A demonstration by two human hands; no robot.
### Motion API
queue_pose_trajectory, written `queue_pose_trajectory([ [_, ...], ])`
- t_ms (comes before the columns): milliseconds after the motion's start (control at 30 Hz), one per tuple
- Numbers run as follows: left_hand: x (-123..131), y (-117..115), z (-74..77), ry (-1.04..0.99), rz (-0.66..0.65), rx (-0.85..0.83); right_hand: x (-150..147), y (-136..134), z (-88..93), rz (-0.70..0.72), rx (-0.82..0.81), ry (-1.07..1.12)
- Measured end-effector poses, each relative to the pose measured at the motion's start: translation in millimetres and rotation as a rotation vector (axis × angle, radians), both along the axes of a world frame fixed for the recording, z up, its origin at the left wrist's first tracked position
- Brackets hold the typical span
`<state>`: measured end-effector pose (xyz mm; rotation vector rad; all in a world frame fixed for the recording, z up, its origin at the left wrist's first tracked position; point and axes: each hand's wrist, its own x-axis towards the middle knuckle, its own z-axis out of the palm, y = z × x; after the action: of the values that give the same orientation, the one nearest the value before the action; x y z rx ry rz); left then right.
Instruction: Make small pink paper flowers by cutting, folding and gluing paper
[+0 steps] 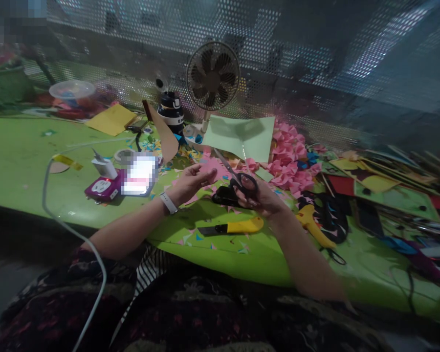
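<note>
My right hand is closed round the black handles of a pair of scissors. The blades point up and to the left. To their left, my left hand pinches a piece of pink paper between thumb and fingers; part of the paper is hidden by the hand. Below the hands lies a utility knife with a yellow handle and dark blade. A black object sits under the scissors, partly covered by my right hand. Cut pink paper pieces are heaped behind and to the right.
A fan and a dark bottle stand at the back, behind a pale green sheet. On the left are a lit phone, a purple power socket and a white cable. A yellow glue gun lies right.
</note>
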<state>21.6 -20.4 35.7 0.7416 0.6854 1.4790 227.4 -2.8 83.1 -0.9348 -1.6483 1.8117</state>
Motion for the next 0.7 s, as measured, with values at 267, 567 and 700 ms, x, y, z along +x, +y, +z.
queue_pose_trajectory([
  [267,-3.9,2.5,0.2,0.151,0.122,-0.031,44.9,46.6,-1.9,-0.436,0.601,-0.47],
  [567,-3.5,-3.7,6.4,0.372,0.13,-0.013,87.1,85.1,-26.6,-0.333,0.638,-1.251],
  [700,-1.9,-5.2,4.3,0.45,0.114,0.035,68.3,65.5,-11.5,-0.475,0.731,-1.056],
])
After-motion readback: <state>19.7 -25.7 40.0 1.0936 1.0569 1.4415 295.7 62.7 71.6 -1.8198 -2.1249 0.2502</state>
